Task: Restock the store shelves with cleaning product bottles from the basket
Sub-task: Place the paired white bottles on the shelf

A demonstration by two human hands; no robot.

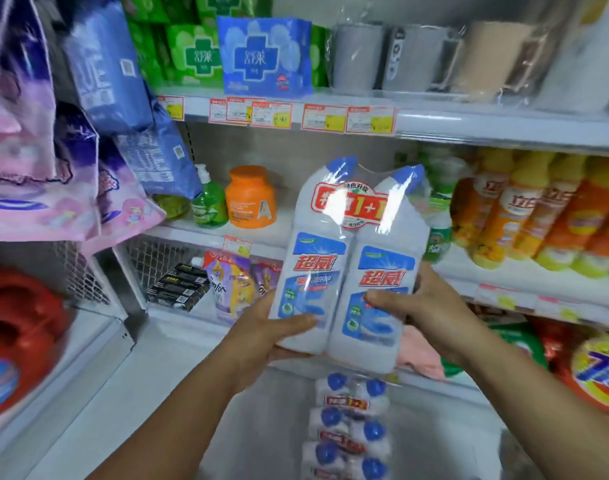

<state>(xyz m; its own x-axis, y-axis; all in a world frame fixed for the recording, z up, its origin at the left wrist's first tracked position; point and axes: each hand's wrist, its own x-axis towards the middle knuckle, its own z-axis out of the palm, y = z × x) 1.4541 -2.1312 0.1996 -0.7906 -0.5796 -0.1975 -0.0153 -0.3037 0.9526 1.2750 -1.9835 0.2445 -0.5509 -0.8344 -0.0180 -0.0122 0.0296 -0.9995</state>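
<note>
Twin pack [355, 258] upright, in the air before the shelf [282, 225] front edge. Left hand [278, 329] grips its lower left side, right hand [422, 306] its right side. More packs [348, 414] lie below.

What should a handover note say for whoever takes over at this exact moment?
Hands: left hand grips the twin pack of cleaner bottles at its lower left; right hand grips its lower right.
Pack is held upright in the air before the middle shelf, right of the orange jar.
More twin packs lie below, between the arms.
Done: one pack in hand.
Left: shelve it, then the others.
</note>
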